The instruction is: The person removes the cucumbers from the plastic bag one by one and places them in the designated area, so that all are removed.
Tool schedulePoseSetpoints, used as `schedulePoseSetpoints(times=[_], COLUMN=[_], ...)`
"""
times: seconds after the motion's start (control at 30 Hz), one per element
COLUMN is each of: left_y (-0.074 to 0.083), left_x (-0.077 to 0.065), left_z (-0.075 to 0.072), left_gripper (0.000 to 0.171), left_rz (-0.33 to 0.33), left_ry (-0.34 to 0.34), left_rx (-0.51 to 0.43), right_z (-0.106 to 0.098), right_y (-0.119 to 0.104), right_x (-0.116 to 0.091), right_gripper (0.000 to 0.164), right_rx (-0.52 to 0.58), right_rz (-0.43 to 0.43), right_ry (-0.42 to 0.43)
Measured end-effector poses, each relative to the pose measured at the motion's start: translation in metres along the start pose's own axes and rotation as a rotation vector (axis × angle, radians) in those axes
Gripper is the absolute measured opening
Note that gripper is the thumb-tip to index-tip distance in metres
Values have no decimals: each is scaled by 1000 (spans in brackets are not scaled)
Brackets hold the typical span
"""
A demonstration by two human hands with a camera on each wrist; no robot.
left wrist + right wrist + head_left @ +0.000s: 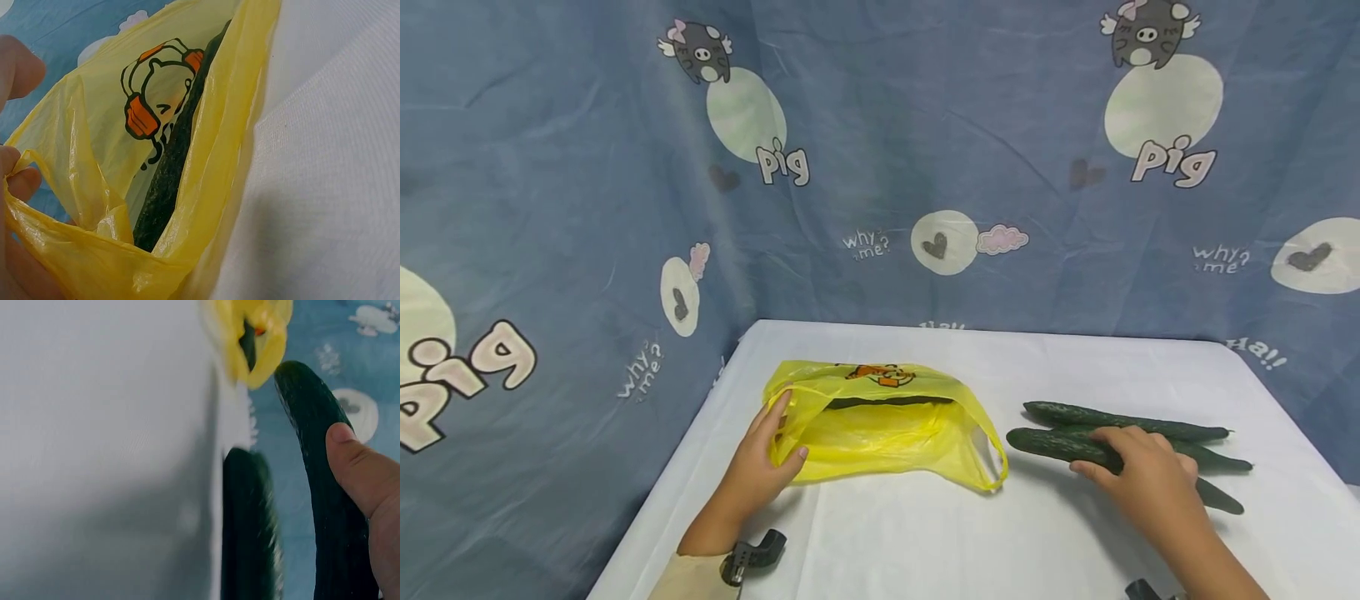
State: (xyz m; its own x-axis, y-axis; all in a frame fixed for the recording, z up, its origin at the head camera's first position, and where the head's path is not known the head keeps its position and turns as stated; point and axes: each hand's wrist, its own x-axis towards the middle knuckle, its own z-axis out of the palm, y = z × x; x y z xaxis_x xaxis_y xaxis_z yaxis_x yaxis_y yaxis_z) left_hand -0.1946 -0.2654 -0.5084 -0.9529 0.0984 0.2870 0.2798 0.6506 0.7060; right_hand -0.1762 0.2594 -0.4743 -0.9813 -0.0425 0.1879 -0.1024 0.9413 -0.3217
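Cucumber (pixel 1056 444) with dark green, bumpy skin is in the right hand (pixel 1150 479), raised off the right side of the white tabletop (pixel 910 542). The thumb presses one side while the other fingers bend over the far side, partly closed around its middle. Its left end points toward the yellow plastic bag (pixel 880 446), near the looped handle (pixel 999 475) but apart from it. Just behind and below it lie two more cucumbers (pixel 1120 420), side by side.

The bag lies on its side at the left of the tabletop, its mouth gaping toward the person. Another cucumber (pixel 172 169) rests lengthwise inside, in front of an orange-and-black printed figure (pixel 144 115). At the bag's left end, the left hand (pixel 760 462) pinches the thin film between its fingers, with the thumb spread apart from the index finger.

Black devices are strapped at both wrists, the left one (pixel 752 558) over a beige sleeve (pixel 696 579). Blue cloth (pixel 1000 142) with pig prints hangs behind.
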Motion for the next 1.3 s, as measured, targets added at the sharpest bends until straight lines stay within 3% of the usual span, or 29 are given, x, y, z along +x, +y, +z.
schedulePoseSetpoints(times=[0.17,0.5,0.8,1.3], left_y=[0,0,2,0], left_x=[-2,0,-1,-1], left_z=[-1,-1,-3,1], left_gripper=[90,89,91,89], left_rz=[-8,-11,-30,-15], left_ry=[-3,-12,-24,-17], left_rx=[8,23,16,28], right_z=[7,18,23,22], right_y=[20,39,42,42], right_x=[6,13,14,11], right_gripper=[75,68,60,68], right_rx=[-11,-18,24,-24], right_rz=[0,-63,-98,-67], right_ry=[-53,-90,-92,-150])
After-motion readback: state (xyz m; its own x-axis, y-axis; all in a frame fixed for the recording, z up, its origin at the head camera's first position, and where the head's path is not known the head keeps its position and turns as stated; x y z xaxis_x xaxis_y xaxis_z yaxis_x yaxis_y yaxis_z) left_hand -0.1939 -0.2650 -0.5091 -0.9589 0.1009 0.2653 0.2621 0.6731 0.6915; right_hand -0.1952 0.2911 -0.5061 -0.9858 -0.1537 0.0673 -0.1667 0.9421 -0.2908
